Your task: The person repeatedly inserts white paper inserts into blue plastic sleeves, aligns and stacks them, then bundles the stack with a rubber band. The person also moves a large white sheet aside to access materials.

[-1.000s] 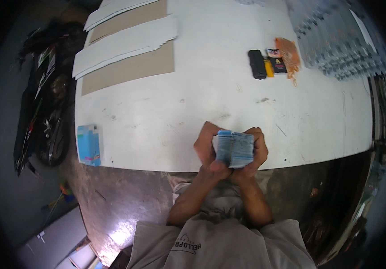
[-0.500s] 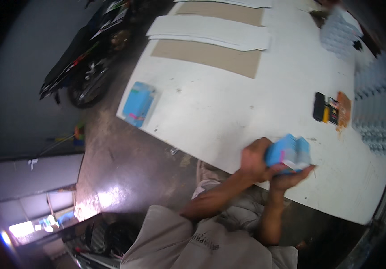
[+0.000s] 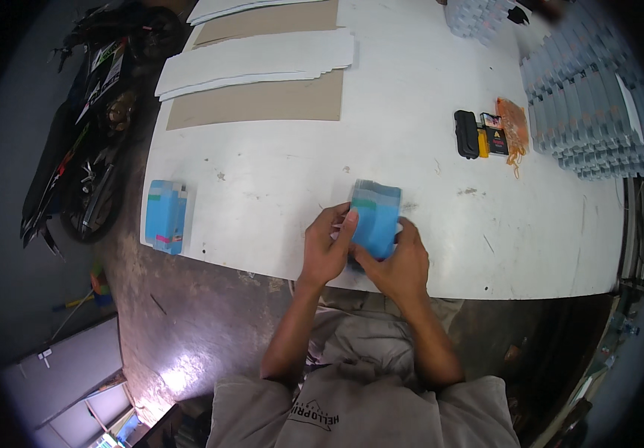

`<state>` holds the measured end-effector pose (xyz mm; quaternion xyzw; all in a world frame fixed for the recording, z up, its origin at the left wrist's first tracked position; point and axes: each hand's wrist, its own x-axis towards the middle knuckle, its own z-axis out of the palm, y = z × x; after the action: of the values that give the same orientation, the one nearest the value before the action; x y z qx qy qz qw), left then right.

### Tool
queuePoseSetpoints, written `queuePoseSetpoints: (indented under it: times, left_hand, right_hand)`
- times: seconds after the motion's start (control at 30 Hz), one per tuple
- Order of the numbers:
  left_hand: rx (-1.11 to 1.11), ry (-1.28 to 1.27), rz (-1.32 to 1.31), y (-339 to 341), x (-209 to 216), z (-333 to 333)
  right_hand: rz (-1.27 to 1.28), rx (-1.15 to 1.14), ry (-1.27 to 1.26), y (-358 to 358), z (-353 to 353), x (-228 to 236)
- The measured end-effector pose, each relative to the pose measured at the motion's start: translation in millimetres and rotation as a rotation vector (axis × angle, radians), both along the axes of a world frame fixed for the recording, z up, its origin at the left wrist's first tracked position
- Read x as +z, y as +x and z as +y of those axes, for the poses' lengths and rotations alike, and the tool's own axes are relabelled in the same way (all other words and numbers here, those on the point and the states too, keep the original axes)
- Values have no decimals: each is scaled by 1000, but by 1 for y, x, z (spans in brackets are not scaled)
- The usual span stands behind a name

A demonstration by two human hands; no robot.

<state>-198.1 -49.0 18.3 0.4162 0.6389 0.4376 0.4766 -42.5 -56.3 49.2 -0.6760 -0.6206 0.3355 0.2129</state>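
Nearest you: your grey shirt (image 3: pixel 367 411) with a dark print on the chest, bare forearms reaching over the desk (image 3: pixel 262 194), white top, scuffed. Your left hand (image 3: pixel 328 245) is grasping the left side of a blue stack (image 3: pixel 376 228), thumb over its upper face. Your right hand (image 3: pixel 403 267) grips the same stack from the right, thumb near the lower end, fingers down the right side (mostly hidden). That stack sits between your hands, close to the near edge; can't tell if it rests on the surface or is slightly lifted. Green band toward its far end.

Well to your left, near the desk's left corner, a second blue stack (image 3: pixel 163 216) stands by itself, pink mark low on it. Farther out on the right: black case (image 3: pixel 467 134), yellow item (image 3: pixel 483 143), small black packet (image 3: pixel 497 142), orange bag (image 3: pixel 512 123), all lying close together. Right of those, piles of clear plastic pieces (image 3: pixel 587 112). Far left of the desk: white sheets (image 3: pixel 258 61) overlapping brown board (image 3: pixel 255 104). Off the desk's left side, a dark motorbike (image 3: pixel 83 153). Farthest, more clear plastic (image 3: pixel 475 19) at the top.
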Motion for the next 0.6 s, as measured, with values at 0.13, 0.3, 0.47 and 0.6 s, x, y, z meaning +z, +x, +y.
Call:
queuePoseSetpoints:
  times: [0.13,0.3,0.47,0.6]
  left_hand:
    - [-35,113,108,-9,-4,-12]
    - [-201,111,551,-2,33,-15]
    - [-125,40,933,-43,18,-27]
    - [65,-66,1131,-106,12,-47]
  right_hand:
    - [259,-7,-115,18,-2,2]
    - [725,140,-240,36,-12,-54]
    - [936,196,-404,26,-19,-48]
    - [820,241,-227,37,-24,-59]
